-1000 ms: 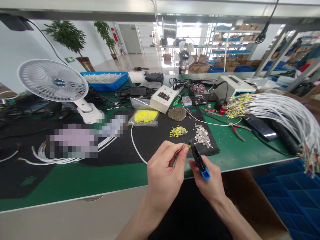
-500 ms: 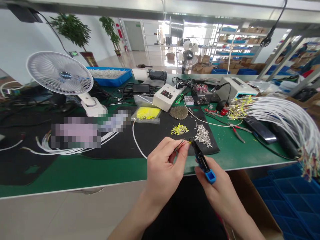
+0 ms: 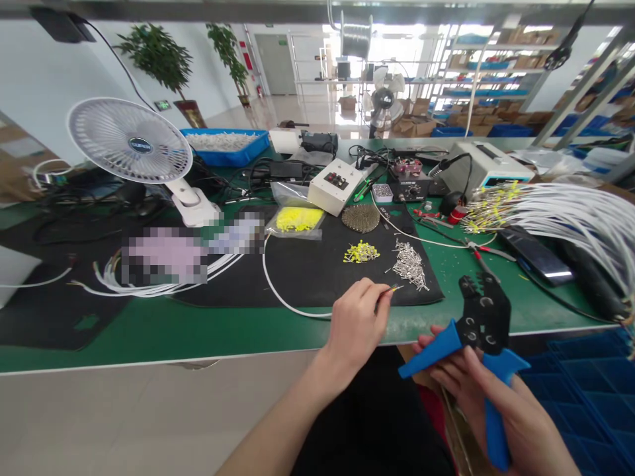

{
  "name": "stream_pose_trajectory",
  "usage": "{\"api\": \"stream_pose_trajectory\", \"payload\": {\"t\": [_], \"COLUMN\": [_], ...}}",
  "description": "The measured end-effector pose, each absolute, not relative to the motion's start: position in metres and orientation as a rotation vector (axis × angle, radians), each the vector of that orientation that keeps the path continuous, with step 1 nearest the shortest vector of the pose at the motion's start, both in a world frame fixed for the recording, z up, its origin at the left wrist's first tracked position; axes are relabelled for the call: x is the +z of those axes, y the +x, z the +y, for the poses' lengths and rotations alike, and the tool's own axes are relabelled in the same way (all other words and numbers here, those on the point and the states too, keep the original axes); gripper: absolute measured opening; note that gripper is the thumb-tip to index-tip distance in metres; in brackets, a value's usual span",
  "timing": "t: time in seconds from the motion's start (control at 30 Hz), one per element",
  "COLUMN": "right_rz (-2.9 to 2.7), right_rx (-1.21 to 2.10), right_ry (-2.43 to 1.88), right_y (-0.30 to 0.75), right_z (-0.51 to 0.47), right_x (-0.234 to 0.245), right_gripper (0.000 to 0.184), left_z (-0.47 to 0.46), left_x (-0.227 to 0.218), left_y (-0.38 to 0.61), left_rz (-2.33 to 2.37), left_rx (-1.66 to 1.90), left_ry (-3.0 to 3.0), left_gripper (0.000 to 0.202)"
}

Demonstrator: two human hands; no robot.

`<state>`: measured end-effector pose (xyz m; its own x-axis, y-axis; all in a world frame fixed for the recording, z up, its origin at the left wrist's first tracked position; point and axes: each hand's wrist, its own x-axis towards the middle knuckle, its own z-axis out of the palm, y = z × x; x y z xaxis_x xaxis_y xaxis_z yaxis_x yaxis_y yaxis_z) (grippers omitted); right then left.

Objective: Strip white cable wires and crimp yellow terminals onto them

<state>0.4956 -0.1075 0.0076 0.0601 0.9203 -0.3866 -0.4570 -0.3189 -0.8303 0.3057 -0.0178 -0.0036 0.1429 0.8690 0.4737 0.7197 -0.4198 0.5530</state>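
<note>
My left hand is closed in a pinch on the end of a white cable, above the mat's front edge. A small yellow-sleeved metal tip sticks out past the fingertips. In my right hand lie blue-handled crimping pliers, their handles spread apart and black jaws pointing up. The pliers are clear of the cable. Just beyond the left fingertips lies a pile of silver pin terminals. Left of that is a small heap of yellow-sleeved terminals.
A black mat covers part of the green bench. At the right are a thick bundle of white cables, a phone and red-handled cutters. A white fan stands at the left, near a bag of yellow sleeves.
The crimping pliers have come away from the cable tip, moved right, and now have their handles spread. My left hand has shifted slightly right with the cable end. The view has turned a little left.
</note>
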Motion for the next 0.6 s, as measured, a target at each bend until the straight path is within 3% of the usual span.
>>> {"api": "stream_pose_trajectory", "payload": {"t": [0.3, 0.6], "right_rz": [-0.529, -0.482], "right_rx": [1.763, 1.874], "right_ry": [-1.148, -1.137], "right_y": [0.526, 0.525], "right_z": [-0.117, -0.128], "right_x": [-0.019, -0.023], "right_gripper": [0.038, 0.050], "left_z": [0.027, 0.082], "left_x": [-0.018, -0.014], "left_y": [0.270, 0.233], "left_rz": [1.808, 1.834], "left_rx": [0.823, 0.527], "left_ry": [2.308, 2.423], "left_gripper": [0.023, 0.009]}}
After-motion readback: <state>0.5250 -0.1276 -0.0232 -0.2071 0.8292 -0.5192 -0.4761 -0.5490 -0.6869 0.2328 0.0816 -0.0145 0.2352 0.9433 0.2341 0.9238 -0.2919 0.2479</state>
